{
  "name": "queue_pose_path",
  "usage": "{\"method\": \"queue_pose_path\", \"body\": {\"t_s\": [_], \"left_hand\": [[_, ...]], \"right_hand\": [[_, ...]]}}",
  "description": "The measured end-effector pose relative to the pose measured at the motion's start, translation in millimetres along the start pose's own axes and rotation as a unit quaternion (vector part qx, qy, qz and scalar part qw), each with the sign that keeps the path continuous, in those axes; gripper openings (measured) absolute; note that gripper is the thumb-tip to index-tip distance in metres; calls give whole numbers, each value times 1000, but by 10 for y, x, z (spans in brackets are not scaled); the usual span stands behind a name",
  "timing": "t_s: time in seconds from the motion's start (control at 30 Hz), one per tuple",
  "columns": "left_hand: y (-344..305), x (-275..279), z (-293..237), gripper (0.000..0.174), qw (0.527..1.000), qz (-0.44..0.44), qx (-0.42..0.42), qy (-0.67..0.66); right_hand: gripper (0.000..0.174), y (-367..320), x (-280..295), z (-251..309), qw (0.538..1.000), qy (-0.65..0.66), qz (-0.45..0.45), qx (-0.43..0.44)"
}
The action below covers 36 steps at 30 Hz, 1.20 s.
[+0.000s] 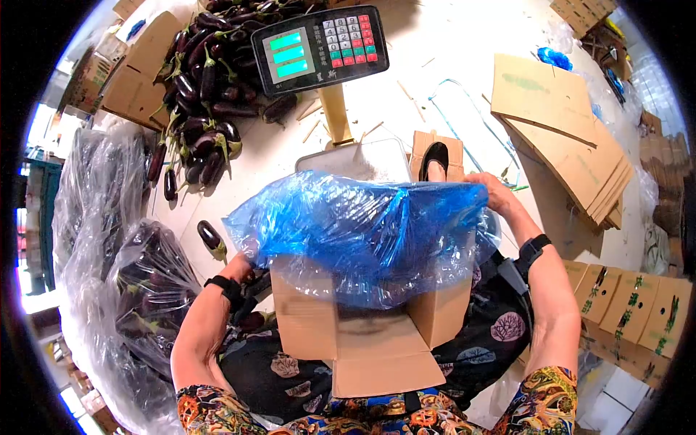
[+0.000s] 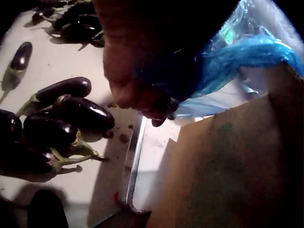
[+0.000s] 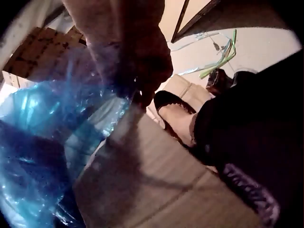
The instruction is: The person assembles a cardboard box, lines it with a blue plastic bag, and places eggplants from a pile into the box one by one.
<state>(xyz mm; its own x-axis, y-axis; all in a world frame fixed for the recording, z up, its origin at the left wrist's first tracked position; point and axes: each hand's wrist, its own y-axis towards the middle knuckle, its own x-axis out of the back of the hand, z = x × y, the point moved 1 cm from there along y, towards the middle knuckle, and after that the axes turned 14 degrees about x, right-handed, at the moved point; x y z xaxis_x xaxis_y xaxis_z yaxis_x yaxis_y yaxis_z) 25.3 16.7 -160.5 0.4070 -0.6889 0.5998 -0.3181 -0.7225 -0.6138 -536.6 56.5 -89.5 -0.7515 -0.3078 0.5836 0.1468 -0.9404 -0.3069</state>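
A blue plastic bag is spread over the open top of a cardboard box in front of me. My left hand grips the bag's left edge at the box's corner; in the left wrist view its fingers curl into the blue film above the box wall. My right hand pinches the bag's far right edge, and its fingers bunch the film over the box side. What lies inside the box is hidden.
A scale platform with a keypad display stands just beyond the box. Several eggplants lie heaped at the far left, one loose eggplant nearer. Clear bags of eggplants sit left, flattened cardboard right, my shoe ahead.
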Motion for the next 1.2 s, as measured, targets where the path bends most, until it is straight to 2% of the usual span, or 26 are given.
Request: {"method": "queue_pose_path", "body": {"t_s": [0.07, 0.1, 0.2, 0.3, 0.33, 0.37, 0.4, 0.43, 0.47, 0.5, 0.57, 0.6, 0.67, 0.7, 0.83, 0.93, 0.97, 1.07, 1.1, 1.2], "left_hand": [[-51, -120, 134, 24, 999, 25, 28, 27], [-81, -181, 237, 25, 998, 36, 41, 39], [-222, -57, 453, 30, 991, 53, 78, 94], [-400, 295, 490, 37, 994, 10, 85, 63], [-703, 539, -6, 52, 960, 48, 239, -140], [-912, 652, -290, 67, 970, -8, 149, -191], [-1103, 728, -517, 86, 967, -65, 59, -239], [-1288, 790, -784, 92, 971, -111, 12, -210], [-1397, 810, -991, 99, 971, -156, -36, -180], [-1416, 810, -1084, 103, 969, -211, -89, -90], [-1409, 823, -1306, 108, 926, -326, -172, 78], [-1407, 814, -1423, 96, 912, -340, -219, 63], [-1396, 823, -1560, 74, 919, -303, -242, 72], [-1426, 821, -1672, 43, 901, -321, -282, 79], [-1602, 822, -1806, 13, 911, -295, -281, 64], [-1794, 880, -1913, 12, 915, -302, -261, 64], [-1833, 887, -1939, 11, 915, -303, -260, 50], [-1754, 873, -1691, 14, 948, -227, -223, 24], [-1766, 870, -1669, 21, 951, -215, -222, 28], [-1894, 878, -1729, 37, 953, -225, -203, 22]], "right_hand": [[19, -192, 118, 3, 998, -23, 32, -45], [17, -301, 150, -90, 992, -105, 52, -37], [19, -695, 300, -87, 981, -136, 115, -72], [21, -985, 397, 219, 919, -378, 43, -104], [22, -1024, 434, 392, 926, -372, -4, -67], [22, -1101, 429, 616, 931, -353, -75, 58], [25, -1161, 360, 1023, 946, -290, -98, 108], [28, -1204, 226, 1478, 955, -224, -120, 156], [33, -1250, 58, 1805, 939, -232, -128, 222], [40, -1282, -146, 2007, 927, -229, -114, 275], [46, -1250, -564, 2281, 902, -213, -84, 368], [49, -1227, -757, 2379, 900, -202, -69, 380], [59, -1131, -1060, 2452, 887, -205, -74, 407], [62, -1089, -1183, 2465, 891, -213, -72, 394], [67, -980, -1398, 2522, 896, -229, -109, 365], [67, -834, -1519, 2470, 894, -255, -107, 354], [51, -791, -1570, 2433, 889, -265, -113, 356], [33, -577, -1789, 2071, 832, -393, -108, 377], [23, -542, -1812, 2001, 822, -393, -133, 390], [21, -550, -1777, 1898, 862, -339, -102, 363]]}}
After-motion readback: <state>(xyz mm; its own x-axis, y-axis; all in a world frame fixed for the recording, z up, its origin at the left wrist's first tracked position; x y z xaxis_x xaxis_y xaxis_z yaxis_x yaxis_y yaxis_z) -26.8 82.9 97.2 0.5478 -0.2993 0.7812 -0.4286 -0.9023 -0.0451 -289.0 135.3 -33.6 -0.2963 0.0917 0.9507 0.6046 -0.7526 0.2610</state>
